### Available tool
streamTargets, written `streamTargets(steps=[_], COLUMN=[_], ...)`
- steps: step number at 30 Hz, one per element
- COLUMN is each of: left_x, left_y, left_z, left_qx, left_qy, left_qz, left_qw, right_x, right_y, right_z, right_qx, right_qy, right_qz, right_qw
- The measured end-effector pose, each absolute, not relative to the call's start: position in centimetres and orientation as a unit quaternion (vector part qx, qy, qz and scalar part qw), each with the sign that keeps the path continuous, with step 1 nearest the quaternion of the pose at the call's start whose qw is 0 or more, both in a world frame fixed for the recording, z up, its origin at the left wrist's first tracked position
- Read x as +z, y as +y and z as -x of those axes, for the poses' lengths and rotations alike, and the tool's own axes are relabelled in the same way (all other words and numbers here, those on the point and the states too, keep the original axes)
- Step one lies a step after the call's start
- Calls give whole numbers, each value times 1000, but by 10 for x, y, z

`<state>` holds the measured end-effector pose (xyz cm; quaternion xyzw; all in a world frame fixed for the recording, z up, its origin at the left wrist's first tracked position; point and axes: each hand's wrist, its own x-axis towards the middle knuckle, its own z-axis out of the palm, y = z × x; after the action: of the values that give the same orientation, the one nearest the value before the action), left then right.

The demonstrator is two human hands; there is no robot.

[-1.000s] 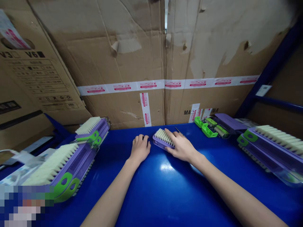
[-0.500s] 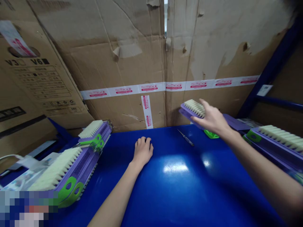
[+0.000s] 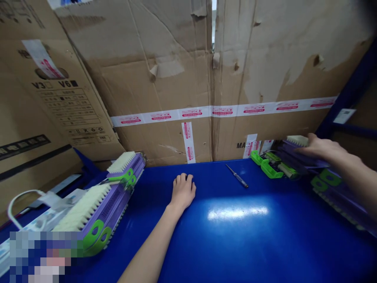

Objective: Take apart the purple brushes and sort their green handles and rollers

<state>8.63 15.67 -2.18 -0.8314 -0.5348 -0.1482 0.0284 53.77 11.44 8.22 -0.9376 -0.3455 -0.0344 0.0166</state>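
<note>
My left hand point(image 3: 184, 191) lies on the blue tabletop point(image 3: 224, 243), palm down, its fingers loosely bent and slightly apart, holding nothing. Out at the right, my right hand point(image 3: 322, 150) grips a purple brush piece with cream bristles point(image 3: 297, 140), bristles upward. It is over other purple parts, and whether it rests on them I cannot tell. Below my right wrist is a purple unit with green ends point(image 3: 343, 200), partly hidden by the forearm. Left of it sit bright green plastic parts point(image 3: 271, 169). A thin screwdriver point(image 3: 238, 177) lies between my hands.
Several purple-and-green brush units point(image 3: 113, 206) are stacked along the left side, beside a white cable point(image 3: 22, 194). Cardboard point(image 3: 159, 94) with printed tape walls off the back. A blue frame post point(image 3: 347, 86) rises at the right.
My right hand has carried the brush piece rightward from above the back of the table to the purple parts, uncovering the green parts. My left hand stays put; the view has shifted slightly.
</note>
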Motion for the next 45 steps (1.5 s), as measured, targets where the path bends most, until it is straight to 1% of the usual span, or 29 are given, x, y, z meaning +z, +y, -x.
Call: streamTargets(steps=[8, 14, 19, 26, 39, 45], left_x=[-22, -22, -22, -22, -21, -22], left_y=[156, 156, 156, 156, 155, 155], left_z=[-86, -85, -85, -85, -86, -86], left_qx=[-150, -147, -146, -140, -143, -145], left_qy=[-537, -534, -534, -535, -537, -537], left_qz=[829, 832, 832, 833, 831, 831], left_qw=[27, 21, 19, 22, 19, 21], right_x=[63, 54, 57, 68, 52, 54], right_y=[129, 132, 130, 129, 136, 135], right_z=[-569, -579, -573, -559, -586, -586], right_qx=[-41, -5, -12, 3, -25, -6], right_qy=[-385, -388, -387, -369, -404, -404], right_qz=[922, 921, 921, 929, 914, 914], right_qw=[29, 40, 48, 28, 25, 21])
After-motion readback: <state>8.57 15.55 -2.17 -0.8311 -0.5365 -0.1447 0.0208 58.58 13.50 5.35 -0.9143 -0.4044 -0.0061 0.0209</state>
